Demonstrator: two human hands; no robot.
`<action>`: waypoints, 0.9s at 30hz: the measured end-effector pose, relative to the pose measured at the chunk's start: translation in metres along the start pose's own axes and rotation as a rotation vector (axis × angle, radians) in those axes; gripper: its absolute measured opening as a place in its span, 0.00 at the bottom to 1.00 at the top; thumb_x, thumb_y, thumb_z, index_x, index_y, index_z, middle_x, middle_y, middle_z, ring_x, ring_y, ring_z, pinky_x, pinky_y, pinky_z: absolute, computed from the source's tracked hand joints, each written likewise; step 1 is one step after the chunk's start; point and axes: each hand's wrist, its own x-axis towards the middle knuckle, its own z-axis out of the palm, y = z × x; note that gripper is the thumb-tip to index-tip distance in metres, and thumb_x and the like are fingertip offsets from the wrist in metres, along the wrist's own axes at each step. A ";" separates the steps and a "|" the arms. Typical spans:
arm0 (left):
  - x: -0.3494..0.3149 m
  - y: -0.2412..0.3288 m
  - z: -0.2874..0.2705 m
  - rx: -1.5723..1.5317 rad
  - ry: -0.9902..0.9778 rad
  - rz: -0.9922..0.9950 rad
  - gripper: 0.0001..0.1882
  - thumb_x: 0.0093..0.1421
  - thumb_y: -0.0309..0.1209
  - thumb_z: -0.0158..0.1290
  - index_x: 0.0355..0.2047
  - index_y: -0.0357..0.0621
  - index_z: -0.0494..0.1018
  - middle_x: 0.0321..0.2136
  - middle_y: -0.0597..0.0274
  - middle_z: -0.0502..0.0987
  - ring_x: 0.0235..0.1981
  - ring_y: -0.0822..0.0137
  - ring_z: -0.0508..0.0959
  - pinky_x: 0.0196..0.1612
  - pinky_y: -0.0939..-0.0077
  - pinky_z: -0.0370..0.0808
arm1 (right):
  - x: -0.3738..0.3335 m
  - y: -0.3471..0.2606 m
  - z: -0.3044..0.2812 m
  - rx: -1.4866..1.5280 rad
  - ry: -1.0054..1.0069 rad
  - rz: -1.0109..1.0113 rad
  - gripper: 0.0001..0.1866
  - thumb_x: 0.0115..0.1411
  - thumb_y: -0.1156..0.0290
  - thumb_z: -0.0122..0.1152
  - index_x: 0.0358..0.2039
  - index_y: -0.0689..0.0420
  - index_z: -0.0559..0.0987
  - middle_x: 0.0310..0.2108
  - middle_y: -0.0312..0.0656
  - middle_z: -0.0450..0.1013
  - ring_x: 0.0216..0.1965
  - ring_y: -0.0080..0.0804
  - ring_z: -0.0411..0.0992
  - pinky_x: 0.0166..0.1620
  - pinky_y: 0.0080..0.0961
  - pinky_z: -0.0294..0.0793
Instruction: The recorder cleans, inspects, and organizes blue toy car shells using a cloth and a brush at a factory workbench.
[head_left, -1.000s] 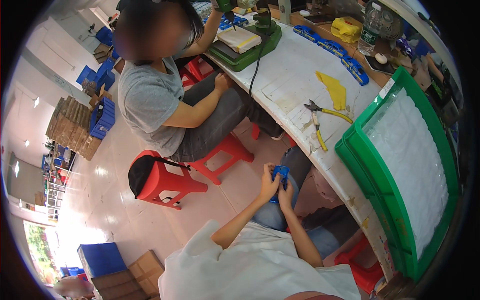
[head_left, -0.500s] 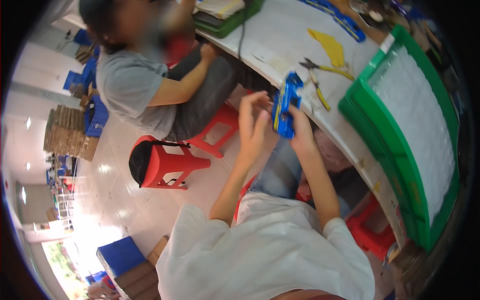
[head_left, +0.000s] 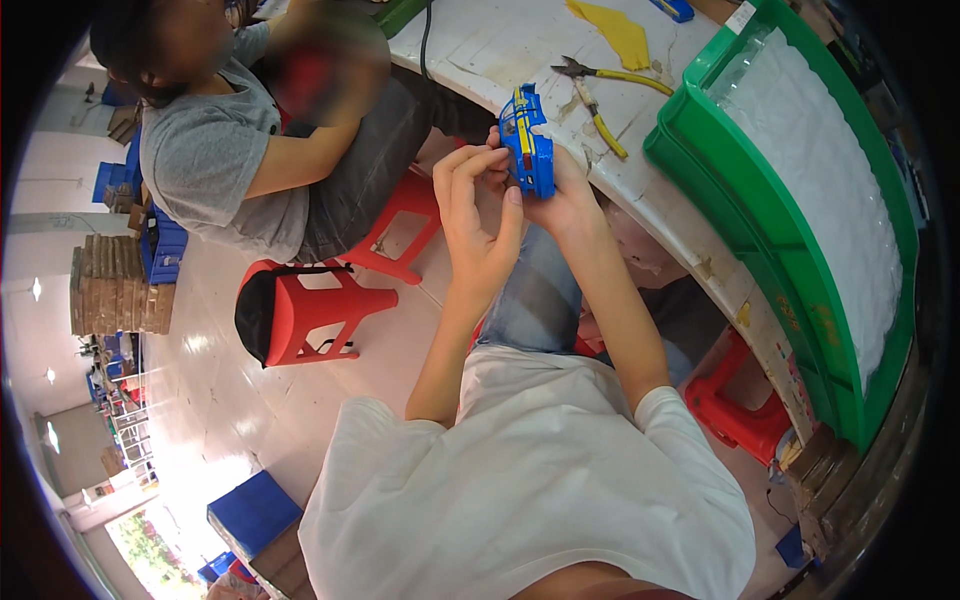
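A blue toy car body with yellow stripes is held up just off the table's near edge. My right hand grips it from the right and below, its fingers partly hidden behind the body. On the toy's left side is my left hand, fingers loosely bent and thumb held apart. Its fingertips come up against or very near the toy; whether they touch is unclear. Beyond the toy, yellow-handled cutters and a small yellow-handled tool lie on the white table.
A green tray lined with clear plastic and white material stands at the right. A yellow cloth lies farther back. To the left, a person in grey sits by a red stool with a black item hung on it.
The view has shifted, so the table sits higher in the picture. The toy has turned, showing its end more, and my left fingers have come closer to its side.
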 end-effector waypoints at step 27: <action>-0.011 -0.029 -0.007 -0.029 0.122 -0.091 0.18 0.45 0.21 0.48 0.40 0.37 0.65 0.42 0.56 0.62 0.40 0.68 0.65 0.43 0.77 0.63 | 0.031 0.031 -0.018 0.221 0.117 0.124 0.10 0.52 0.79 0.42 0.34 0.64 0.71 0.31 0.45 0.71 0.27 0.33 0.69 0.31 0.25 0.69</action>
